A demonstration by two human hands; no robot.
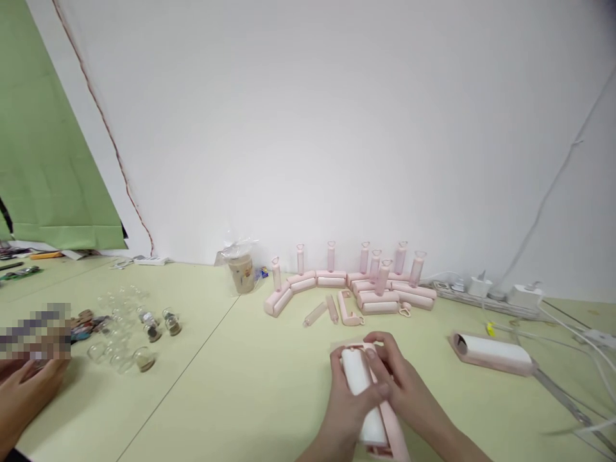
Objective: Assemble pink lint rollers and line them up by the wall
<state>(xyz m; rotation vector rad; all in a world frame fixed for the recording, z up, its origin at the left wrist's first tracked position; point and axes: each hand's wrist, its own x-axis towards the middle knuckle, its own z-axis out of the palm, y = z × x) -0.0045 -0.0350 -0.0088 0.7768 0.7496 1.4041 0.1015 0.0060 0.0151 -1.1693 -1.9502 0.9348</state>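
Note:
In the lower right of the head view, my left hand [342,407] and my right hand [404,382] are both closed around a lint roller [357,372]. It has a white roll in a pale pink holder and points away from me at a tilt. My left fingers wrap the left side, with the thumb across the white roll. My right fingers grip the far end and the pink side. Beyond my hands lie a loose pink bracket [343,309], two clear pink handle tubes [315,314] and a small pink ring-shaped piece [405,310].
Several pink rollers with upright handles [331,279] line the wall. A wrapped white roll [495,354] lies right, near a power strip [486,298] and cables. A bagged tub [242,273] stands at the back. Left are several small glass jars [118,350] and another person's hand [36,388].

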